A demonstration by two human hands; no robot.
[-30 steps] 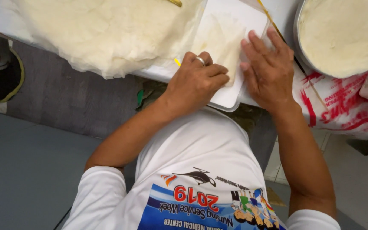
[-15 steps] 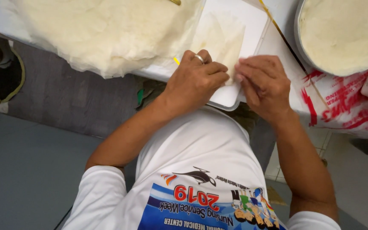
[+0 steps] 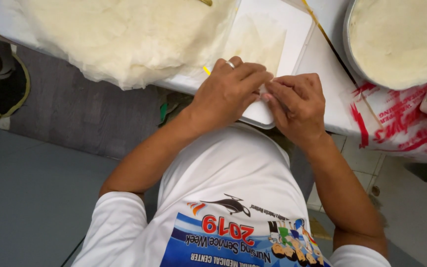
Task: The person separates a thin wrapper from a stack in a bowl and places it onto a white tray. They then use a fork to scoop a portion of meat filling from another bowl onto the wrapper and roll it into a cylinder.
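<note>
A thin, pale, see-through wrapper [image 3: 258, 37] lies on a white cutting board [image 3: 297, 22] at the table's near edge. My left hand [image 3: 228, 91], with a ring on one finger, is curled over the wrapper's near edge. My right hand [image 3: 297, 106] is beside it with bent fingers, and the fingertips of the two hands meet on that edge. Both hands pinch the wrapper there, and the pinched part is hidden under the fingers.
A big heap of pale wrappers [image 3: 124, 34] lies on the table to the left. At the right a round metal bowl [image 3: 347, 49] holds a pale mass, next to a red-and-white plastic bag [image 3: 401, 123]. Grey floor lies below the table edge.
My right hand was lying flat on the board; it has curled and slid left to meet my left hand at the wrapper's near edge. The left hand has hardly moved.
</note>
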